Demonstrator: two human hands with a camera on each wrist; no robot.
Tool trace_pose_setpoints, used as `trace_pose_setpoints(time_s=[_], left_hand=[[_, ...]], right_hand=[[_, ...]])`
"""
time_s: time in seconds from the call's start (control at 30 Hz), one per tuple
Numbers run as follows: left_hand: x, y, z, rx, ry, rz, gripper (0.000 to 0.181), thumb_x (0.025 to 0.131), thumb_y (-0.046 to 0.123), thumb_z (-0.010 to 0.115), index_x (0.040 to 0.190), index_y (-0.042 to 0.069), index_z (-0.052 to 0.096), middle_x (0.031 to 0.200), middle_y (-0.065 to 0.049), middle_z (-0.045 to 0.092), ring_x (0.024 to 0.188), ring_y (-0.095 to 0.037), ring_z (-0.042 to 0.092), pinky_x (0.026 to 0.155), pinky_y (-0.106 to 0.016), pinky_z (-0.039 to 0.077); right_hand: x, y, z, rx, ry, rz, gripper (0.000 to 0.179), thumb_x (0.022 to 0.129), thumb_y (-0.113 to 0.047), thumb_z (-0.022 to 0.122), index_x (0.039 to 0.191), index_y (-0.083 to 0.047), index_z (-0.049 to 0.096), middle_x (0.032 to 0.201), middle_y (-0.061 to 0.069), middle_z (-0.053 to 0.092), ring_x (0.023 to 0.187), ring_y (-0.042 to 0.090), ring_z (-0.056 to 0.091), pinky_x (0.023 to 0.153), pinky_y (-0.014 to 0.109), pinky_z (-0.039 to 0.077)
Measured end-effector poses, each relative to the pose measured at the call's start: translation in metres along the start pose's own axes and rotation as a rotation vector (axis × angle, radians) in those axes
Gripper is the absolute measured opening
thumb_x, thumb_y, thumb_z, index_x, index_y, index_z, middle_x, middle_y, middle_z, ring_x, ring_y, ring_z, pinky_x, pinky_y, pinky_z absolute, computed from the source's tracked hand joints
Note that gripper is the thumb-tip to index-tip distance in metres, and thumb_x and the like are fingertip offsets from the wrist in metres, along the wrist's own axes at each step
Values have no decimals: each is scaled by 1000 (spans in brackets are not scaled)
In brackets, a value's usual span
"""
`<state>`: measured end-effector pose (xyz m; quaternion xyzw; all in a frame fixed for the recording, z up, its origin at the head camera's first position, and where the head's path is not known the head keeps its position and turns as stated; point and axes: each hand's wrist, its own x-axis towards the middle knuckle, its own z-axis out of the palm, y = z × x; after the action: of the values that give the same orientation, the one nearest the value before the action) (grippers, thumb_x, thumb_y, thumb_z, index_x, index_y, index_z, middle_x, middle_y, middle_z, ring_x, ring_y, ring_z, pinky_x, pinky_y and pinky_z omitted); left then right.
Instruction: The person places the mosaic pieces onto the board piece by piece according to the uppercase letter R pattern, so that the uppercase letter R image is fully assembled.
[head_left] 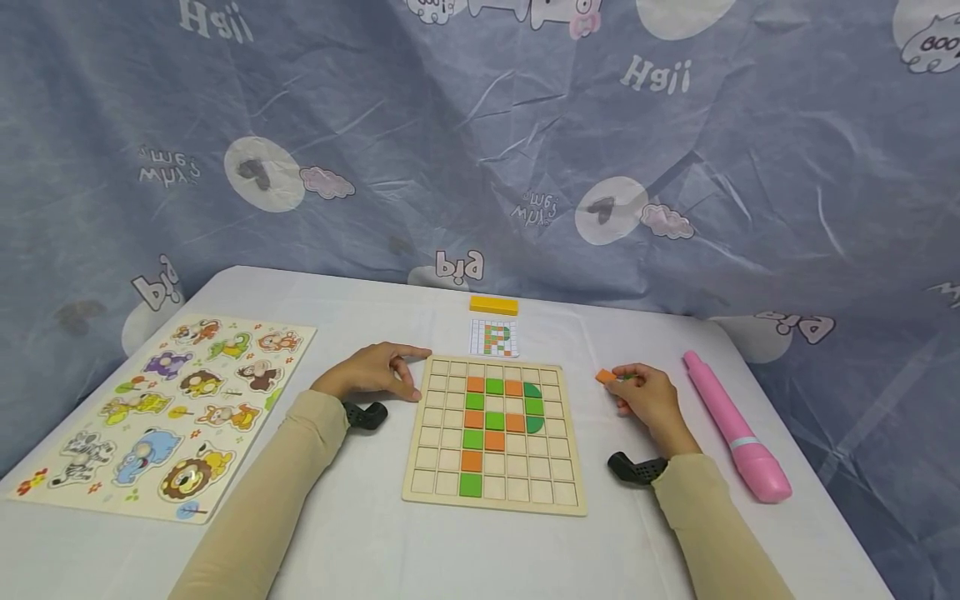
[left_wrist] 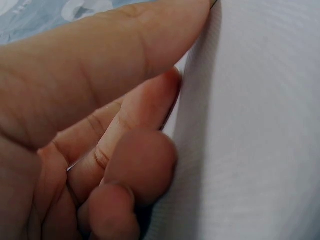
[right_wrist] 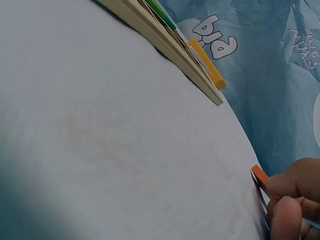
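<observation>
A wooden grid board point(head_left: 442, 483) lies on the table, with orange, green and rounded dark green tiles point(head_left: 534, 407) set in some of its squares. My left hand point(head_left: 375, 369) is at the board's upper left, index fingertip at the corner and thumb at the left edge. In the left wrist view its fingers point(left_wrist: 150, 105) look blurred close up. Right of the board, my right hand point(head_left: 647, 396) pinches an orange square tile point(head_left: 605, 377) between thumb and fingers. A bit of green shows by those fingers, mostly hidden. The same orange tile point(right_wrist: 260, 175) appears in the right wrist view.
Behind the board lie a small pattern card point(head_left: 495, 338) and a yellow block point(head_left: 493, 306). An animal puzzle board point(head_left: 172, 408) occupies the left side. A pink microphone-shaped object point(head_left: 731, 425) lies near the right edge of the white table point(head_left: 352, 533). A printed cloth hangs behind.
</observation>
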<state>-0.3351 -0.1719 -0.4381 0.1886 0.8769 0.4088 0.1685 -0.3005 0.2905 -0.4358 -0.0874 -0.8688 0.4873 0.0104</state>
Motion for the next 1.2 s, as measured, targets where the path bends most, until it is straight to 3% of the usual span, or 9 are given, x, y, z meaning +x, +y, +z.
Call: trace_pose_setpoints(time_s=[0.2, 0.37, 0.5, 0.67, 0.9, 1.2], left_hand=[[-1, 1, 0, -2, 4, 2, 89, 81, 19, 95, 159, 6, 55, 85, 1, 75, 93, -17, 60, 97, -39, 39], [-1, 2, 0, -2, 6, -4, 89, 81, 19, 95, 159, 7, 55, 85, 1, 75, 94, -17, 60, 100, -40, 39], [-1, 2, 0, -1, 9, -6, 89, 80, 19, 96, 159, 7, 55, 85, 1, 76, 93, -17, 60, 99, -40, 39], [-1, 1, 0, -2, 4, 9, 89, 81, 18, 95, 159, 6, 55, 85, 1, 76, 90, -17, 61, 97, -39, 40], [-1, 2, 1, 1, 4, 6, 89, 81, 19, 95, 159, 6, 54, 85, 1, 75, 89, -17, 60, 95, -38, 40], [0, 2, 0, 17, 11, -20, 90, 81, 21, 95, 160, 8, 55, 86, 0, 75, 91, -18, 59, 97, -40, 39]], right_hand=[[-6, -1, -2, -6, -28, -72, 36, 99, -7, 74, 129, 9, 64, 87, 1, 65, 64, 6, 64, 59, 24, 58], [-11, -4, -2, 48, -68, -118, 35, 101, -5, 71, 131, 10, 61, 103, 9, 69, 71, 8, 68, 64, 28, 61], [-17, -7, -2, 127, -124, -161, 36, 102, -1, 69, 134, 12, 58, 101, 8, 73, 71, 9, 68, 65, 28, 61], [-27, -10, -2, 214, -265, -220, 38, 101, 4, 68, 133, 17, 54, 94, 3, 75, 66, 10, 65, 63, 28, 60], [-46, -7, -3, 210, -469, -251, 38, 97, 4, 72, 128, 19, 54, 94, 1, 77, 70, 10, 66, 64, 29, 60], [-56, -8, 5, 205, -696, -457, 26, 93, 9, 74, 111, 17, 59, 90, -4, 75, 70, 5, 62, 63, 24, 54]])
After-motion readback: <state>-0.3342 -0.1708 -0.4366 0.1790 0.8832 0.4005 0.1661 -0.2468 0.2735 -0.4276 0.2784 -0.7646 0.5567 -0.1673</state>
